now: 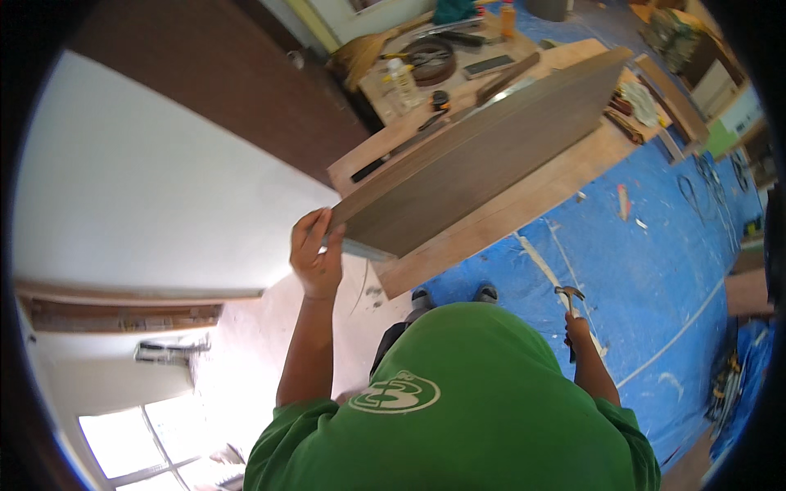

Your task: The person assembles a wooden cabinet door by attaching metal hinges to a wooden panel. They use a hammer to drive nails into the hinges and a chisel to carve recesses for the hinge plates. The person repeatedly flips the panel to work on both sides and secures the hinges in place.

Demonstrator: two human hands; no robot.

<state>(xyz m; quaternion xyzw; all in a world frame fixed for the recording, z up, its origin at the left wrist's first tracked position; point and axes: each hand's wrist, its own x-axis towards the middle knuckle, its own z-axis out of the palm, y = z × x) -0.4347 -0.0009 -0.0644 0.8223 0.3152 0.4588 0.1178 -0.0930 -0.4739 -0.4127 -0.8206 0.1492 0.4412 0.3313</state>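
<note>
A long brown wooden board (491, 164) stands on its edge on a pale wooden bench top (524, 192), running from my left hand toward the far right. My left hand (318, 254) grips the board's near corner, thumb on one side and fingers on the other. A thin grey strip (364, 249) lies along the near end of the board, just by my thumb; whether my fingers also press it, I cannot tell. Held low at my right side is a claw hammer (570, 295), its handle wrapped in my right hand (577, 329). The hammer head is well apart from the board.
Behind the board a work table (385, 86) carries a tape measure (440, 100), a clear bottle (401, 78) and several tools. Blue sheeting (655, 270) covers the floor to the right, with cables (712, 192) and scraps. A white panel (164, 180) stands at left.
</note>
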